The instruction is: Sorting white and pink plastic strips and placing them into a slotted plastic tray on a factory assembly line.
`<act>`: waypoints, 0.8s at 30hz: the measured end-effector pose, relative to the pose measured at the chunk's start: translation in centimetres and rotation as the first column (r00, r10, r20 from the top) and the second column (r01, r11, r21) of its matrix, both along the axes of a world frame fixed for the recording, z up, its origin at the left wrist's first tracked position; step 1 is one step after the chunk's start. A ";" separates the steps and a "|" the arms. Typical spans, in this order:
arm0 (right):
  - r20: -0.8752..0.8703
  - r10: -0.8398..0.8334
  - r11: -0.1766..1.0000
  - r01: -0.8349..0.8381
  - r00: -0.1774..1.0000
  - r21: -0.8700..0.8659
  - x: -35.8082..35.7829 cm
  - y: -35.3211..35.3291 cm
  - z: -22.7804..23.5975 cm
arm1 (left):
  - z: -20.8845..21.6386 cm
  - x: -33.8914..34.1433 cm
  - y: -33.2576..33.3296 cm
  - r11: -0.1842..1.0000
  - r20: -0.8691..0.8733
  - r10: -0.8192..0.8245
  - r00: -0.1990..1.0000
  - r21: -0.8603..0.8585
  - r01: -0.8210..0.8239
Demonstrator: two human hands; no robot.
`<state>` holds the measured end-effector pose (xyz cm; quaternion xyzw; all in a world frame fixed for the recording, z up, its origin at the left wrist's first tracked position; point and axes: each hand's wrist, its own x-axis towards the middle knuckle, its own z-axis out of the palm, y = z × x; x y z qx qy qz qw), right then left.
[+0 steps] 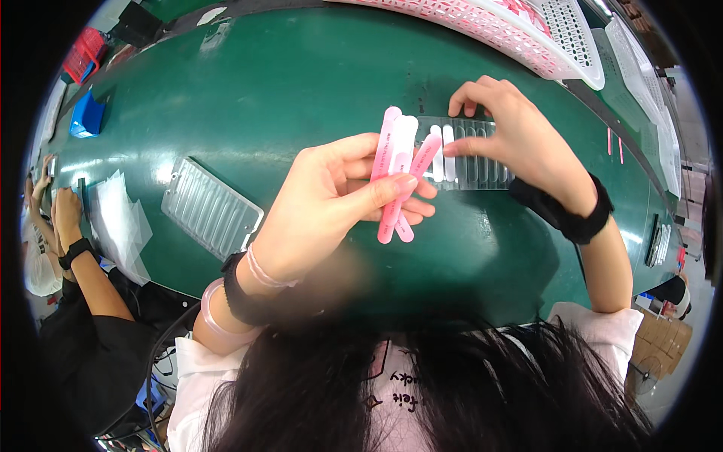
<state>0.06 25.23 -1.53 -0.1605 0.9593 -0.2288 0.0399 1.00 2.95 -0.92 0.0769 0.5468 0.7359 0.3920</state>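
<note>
My left hand (331, 184) is closed on a small fanned bunch of pink and white nail files (382, 154), narrow strips with rounded ends and dark print on the pink ones. To its right lies a clear plastic tray (482, 181) with parallel slots. Two white nail files (444, 154) rest side by side at the tray's left end. Over the tray's far side is my right hand (508, 124), thumb and fingers apart, nothing seen between them. Its thumb tip is at the white files; whether it touches them I cannot tell.
Another slotted clear tray (211, 207) lies left on the green table (301, 75). Beyond it are clear plastic sheets (120, 218) and a co-worker's hands (66, 215). A blue box (87, 115) stands far left. A pink and white perforated basket (482, 34) sits at the back right.
</note>
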 end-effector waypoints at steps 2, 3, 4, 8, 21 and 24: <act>-0.186 0.079 0.980 -0.042 0.979 0.196 0.9 -0.1 0.3 | -0.1 0.0 0.0 1.000 -0.005 -0.007 1.000 0.003 0.007; -0.187 0.080 0.979 -0.043 0.979 0.198 1.0 -0.3 0.8 | 0.0 0.0 0.0 1.000 -0.006 -0.006 1.000 0.005 0.006; 0.025 0.045 0.985 -0.040 0.999 -0.167 0.9 -0.5 1.4 | 0.1 0.0 0.0 1.000 0.001 -0.005 1.000 0.012 0.005; 0.417 0.238 0.592 0.210 0.877 -0.778 1.9 -1.8 2.1 | 0.2 -0.1 0.0 0.997 0.044 -0.065 0.997 0.044 0.063; 0.391 -0.122 0.868 0.289 0.912 -0.403 -0.6 1.1 1.1 | 0.0 0.1 0.0 0.999 0.032 -0.030 0.999 -0.013 0.031; 0.333 -0.116 0.978 0.166 0.936 -0.126 -0.7 0.8 1.0 | 0.0 0.2 0.0 0.999 0.023 -0.034 0.999 -0.023 0.035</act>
